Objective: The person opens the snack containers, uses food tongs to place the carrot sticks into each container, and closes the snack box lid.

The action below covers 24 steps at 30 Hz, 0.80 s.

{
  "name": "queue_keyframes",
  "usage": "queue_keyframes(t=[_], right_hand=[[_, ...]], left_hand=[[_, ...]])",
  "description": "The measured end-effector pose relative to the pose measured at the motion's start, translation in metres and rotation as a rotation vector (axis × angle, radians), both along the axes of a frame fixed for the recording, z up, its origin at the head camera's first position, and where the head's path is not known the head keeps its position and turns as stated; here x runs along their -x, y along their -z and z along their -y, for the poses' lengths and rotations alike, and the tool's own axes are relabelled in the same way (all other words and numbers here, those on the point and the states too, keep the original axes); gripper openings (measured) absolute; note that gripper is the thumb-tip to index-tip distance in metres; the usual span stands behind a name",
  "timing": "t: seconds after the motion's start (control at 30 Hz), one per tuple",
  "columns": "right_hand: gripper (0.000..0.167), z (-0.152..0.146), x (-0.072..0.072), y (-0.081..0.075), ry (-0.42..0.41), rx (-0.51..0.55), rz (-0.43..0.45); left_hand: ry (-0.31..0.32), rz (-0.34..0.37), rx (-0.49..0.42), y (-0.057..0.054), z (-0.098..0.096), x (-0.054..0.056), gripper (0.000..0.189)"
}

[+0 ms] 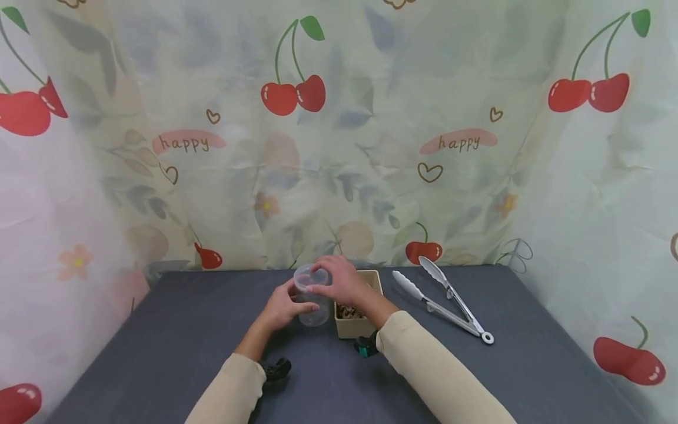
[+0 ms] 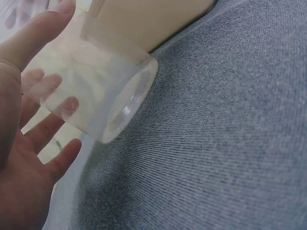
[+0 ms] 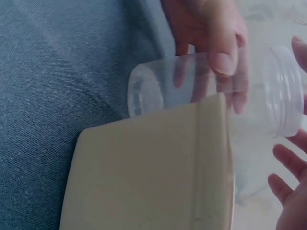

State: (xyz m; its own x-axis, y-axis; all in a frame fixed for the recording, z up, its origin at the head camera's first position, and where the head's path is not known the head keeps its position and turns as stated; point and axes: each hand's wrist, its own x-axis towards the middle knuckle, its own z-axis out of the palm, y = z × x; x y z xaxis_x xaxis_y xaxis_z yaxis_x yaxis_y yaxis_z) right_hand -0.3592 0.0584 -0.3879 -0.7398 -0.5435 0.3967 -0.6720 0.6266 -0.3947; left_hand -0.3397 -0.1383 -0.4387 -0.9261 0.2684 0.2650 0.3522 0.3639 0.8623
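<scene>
A clear plastic jar [image 1: 314,317] stands upright on the dark cloth, its base on the cloth in the left wrist view. My left hand [image 1: 281,307] grips the jar's side, thumb in front and fingers behind, seen through the clear wall. At the top is a translucent screw lid [image 3: 286,91], and my right hand [image 1: 343,281] holds its rim between thumb and fingers. Right beside the jar sits a beige rectangular box [image 1: 351,330] with small brown pieces [image 1: 346,312] inside, partly hidden by my right hand and wrist.
Open metal tongs [image 1: 442,309] lie on the dark tablecloth [image 1: 175,335] to the right of the box. A curtain [image 1: 339,147] printed with cherries hangs behind the table and along both sides.
</scene>
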Motion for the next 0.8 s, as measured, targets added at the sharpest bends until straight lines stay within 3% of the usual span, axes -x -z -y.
queue_keyframes(t=[0.17, 0.37, 0.5, 0.63, 0.8], right_hand=[[0.054, 0.008, -0.004, 0.0, 0.112, -0.117, -0.03], [0.058, 0.017, -0.005, 0.003, 0.197, -0.175, -0.074], [0.061, 0.023, -0.009, 0.002, 0.231, -0.182, -0.088], [0.06, 0.026, -0.011, 0.001, 0.263, -0.189, -0.087], [0.056, 0.025, -0.01, 0.002, 0.258, -0.162, -0.042]], left_hand=[[-0.01, 0.028, -0.022, 0.018, 0.002, 0.015, 0.065], [0.01, 0.022, -0.041, 0.022, 0.004, 0.02, 0.064], [-0.013, 0.008, -0.013, 0.022, 0.006, 0.019, 0.065], [0.005, 0.011, -0.027, 0.02, 0.006, 0.019, 0.064], [0.049, 0.036, -0.042, 0.0, 0.002, 0.002, 0.064]])
